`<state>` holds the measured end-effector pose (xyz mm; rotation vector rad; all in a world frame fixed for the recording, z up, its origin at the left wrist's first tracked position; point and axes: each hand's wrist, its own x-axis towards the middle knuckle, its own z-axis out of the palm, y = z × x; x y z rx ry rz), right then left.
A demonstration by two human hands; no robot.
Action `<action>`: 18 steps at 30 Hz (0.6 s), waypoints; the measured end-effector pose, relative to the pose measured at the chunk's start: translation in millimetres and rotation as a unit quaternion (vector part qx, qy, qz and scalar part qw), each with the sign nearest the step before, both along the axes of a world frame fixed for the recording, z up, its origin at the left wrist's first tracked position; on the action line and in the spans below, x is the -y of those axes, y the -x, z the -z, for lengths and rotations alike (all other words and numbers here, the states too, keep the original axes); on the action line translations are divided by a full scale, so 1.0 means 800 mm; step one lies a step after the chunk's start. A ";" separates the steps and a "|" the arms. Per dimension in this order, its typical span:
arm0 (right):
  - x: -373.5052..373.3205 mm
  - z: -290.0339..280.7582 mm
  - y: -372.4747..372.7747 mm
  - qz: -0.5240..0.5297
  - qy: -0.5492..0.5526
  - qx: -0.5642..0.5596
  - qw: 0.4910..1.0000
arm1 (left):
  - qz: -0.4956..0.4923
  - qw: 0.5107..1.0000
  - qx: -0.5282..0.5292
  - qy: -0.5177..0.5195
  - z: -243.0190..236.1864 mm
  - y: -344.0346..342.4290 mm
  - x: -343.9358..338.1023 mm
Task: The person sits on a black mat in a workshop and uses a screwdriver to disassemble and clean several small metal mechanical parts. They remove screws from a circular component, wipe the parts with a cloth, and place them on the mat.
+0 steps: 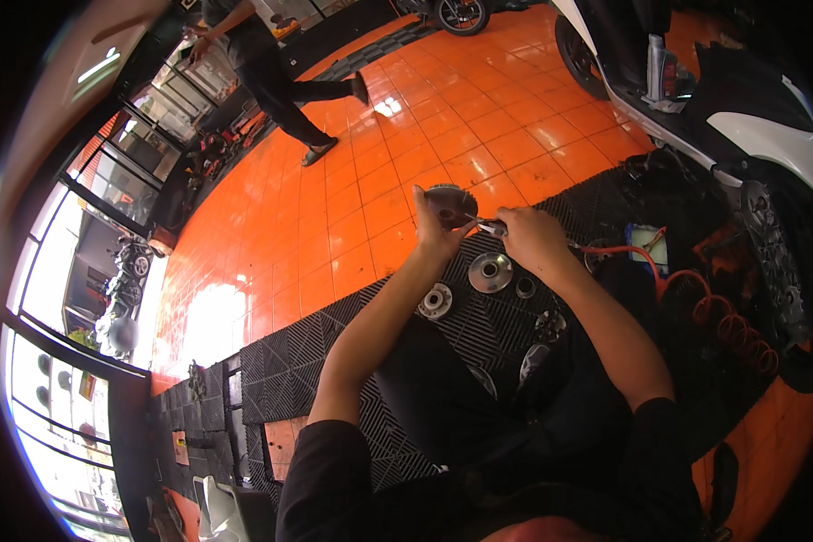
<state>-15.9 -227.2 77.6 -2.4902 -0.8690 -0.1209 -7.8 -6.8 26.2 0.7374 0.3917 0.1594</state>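
My left hand (436,237) grips a dark round metal disc (452,200) with a toothed rim, thumb on its near side and the disc's face tilted toward me. In my right hand (533,239) is a slim silver metal tool (491,227), its tip close to the disc's lower edge beside my left fingertips. A red hose (605,249) shows just behind my right wrist; whether it joins the tool is hidden. Below my hands lie a shiny flanged metal disc (490,272), a smaller round hub-like part (435,302) and a small metal ring (525,288).
Black ribbed mats (312,352) cover the floor around my legs, with orange tiles (406,163) beyond. A white and black scooter (741,135) stands at the right, near the coiled part of the hose. A person (275,81) walks at the upper left.
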 end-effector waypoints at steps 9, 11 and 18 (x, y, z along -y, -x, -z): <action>-0.016 0.018 0.004 -0.026 -0.042 0.029 0.998 | -0.011 0.999 -0.025 -0.029 -0.002 -0.004 0.016; -0.019 0.020 0.005 -0.028 -0.050 0.040 0.998 | 0.005 0.999 -0.016 -0.042 0.007 -0.007 0.006; -0.030 0.030 0.005 -0.019 -0.031 0.056 0.998 | 0.009 0.998 -0.029 -0.057 0.016 -0.012 0.002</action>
